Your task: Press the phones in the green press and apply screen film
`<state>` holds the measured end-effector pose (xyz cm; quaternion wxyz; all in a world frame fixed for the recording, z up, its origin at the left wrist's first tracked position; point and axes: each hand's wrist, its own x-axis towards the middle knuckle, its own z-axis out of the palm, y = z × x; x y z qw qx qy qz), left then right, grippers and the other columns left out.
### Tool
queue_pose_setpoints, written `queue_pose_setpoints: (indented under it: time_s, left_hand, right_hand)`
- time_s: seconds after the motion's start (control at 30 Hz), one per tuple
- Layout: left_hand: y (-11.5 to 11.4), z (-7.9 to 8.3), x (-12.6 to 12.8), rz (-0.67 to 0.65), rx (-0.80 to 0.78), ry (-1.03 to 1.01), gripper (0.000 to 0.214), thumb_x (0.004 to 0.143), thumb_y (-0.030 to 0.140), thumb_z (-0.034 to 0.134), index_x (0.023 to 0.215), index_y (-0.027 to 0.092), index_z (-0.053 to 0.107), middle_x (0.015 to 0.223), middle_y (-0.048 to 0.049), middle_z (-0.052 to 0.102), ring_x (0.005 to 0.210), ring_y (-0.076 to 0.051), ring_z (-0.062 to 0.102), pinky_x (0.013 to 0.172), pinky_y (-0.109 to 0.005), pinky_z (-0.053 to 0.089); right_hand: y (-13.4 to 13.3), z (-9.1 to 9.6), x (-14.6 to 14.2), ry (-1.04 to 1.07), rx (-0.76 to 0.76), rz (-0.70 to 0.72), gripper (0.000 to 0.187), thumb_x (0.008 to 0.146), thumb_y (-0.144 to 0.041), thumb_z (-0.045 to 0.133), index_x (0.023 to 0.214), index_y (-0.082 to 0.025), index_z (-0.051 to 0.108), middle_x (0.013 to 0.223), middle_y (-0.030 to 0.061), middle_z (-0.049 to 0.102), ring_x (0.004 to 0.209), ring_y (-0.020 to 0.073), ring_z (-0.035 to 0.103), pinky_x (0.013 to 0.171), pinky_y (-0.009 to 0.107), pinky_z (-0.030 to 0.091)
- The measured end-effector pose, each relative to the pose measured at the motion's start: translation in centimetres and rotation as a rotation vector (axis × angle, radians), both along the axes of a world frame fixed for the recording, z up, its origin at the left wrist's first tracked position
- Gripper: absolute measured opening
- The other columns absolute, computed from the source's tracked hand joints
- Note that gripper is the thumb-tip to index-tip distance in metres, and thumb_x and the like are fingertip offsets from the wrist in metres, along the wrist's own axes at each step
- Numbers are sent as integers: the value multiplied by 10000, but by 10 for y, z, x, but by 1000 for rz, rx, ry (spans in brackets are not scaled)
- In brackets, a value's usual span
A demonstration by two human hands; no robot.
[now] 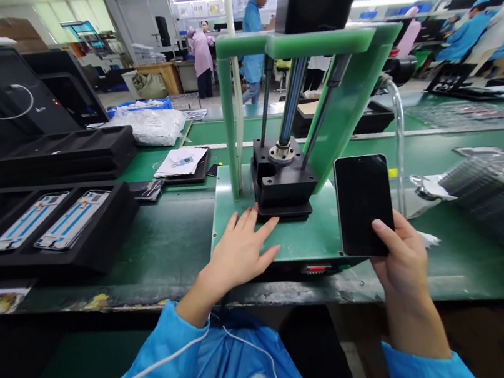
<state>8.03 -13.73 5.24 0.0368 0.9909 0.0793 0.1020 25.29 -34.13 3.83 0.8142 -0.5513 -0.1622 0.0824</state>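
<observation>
On a green factory workbench (162, 253), a green-framed press (283, 178) stands ahead. The left hand (237, 251) lies open and flat on the press's base plate (320, 235), just before its black foot. Right of the press, the right hand (402, 261) holds a black phone (364, 205) upright, gripped narrowly along its lower edge.

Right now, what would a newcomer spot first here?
The tall green press fixture dominates the middle of the bench, its black press head sitting low. The right hand holds up a black-screened smartphone beside it, while the left hand lies flat on the green base plate. Farther left, a black foam tray holds two white-and-blue phone frames.
</observation>
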Motion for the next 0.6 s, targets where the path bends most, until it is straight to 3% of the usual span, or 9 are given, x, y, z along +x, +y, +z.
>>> queue_pose_setpoints:
  time_s: [0.3, 0.6]
  left_hand:
    - [0, -1, 0, 0, 3, 1, 590, 979, 500, 458, 1502, 234, 395, 1538, -188, 389, 1444, -360, 352, 1162, -557, 301]
    - [-1, 2, 0, -4, 2, 21, 587, 985, 491, 450, 1501, 217, 398, 1544, -210, 369, 1445, -368, 348, 1165, -558, 294]
  right_hand:
    - [0, 1, -1, -1, -6, -12, 377, 677, -361, 842, 1011, -217, 746, 957, 65, 737, 898, 285, 704, 839, 432, 601]
    - [1, 0, 0, -12, 23, -22, 357, 668, -338, 854, 984, -204, 757, 968, 64, 742, 832, 252, 704, 838, 420, 597]
